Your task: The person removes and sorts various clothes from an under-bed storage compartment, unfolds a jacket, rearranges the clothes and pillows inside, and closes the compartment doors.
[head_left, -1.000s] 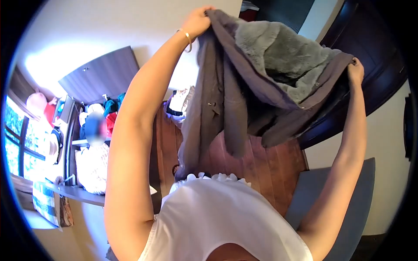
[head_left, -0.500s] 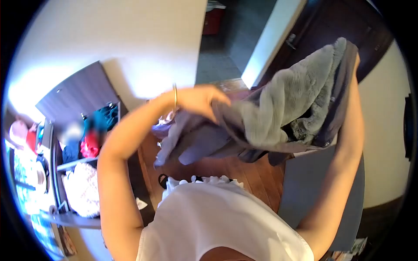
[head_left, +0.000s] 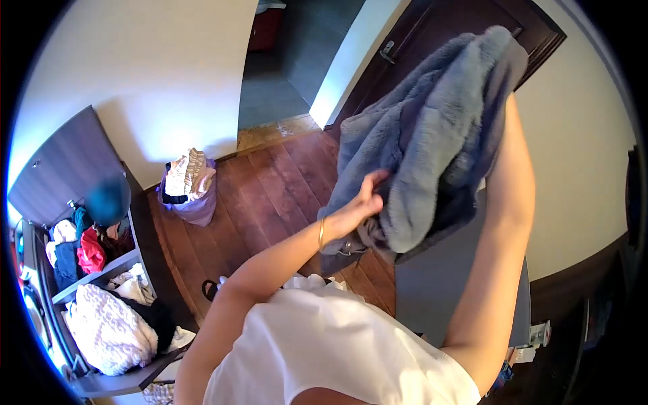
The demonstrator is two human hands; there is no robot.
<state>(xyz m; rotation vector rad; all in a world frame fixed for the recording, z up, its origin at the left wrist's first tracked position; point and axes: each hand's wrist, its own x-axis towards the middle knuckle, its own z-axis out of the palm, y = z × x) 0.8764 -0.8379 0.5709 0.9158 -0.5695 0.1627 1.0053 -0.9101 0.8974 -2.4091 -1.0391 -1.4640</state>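
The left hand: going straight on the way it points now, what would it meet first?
The coat, by the look of it: its grey furry side lies just ahead of the left hand. Whether they already touch is hard to tell from this one view.

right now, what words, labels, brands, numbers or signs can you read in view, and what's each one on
No readable text in view.
Grey plush garment with darker cloth side: no legible label on the parts that show.
Dark brown wooden door: no sign visible.
Purple fabric bag: no lettering visible.
Small white items at lower right: any print is too small to read.
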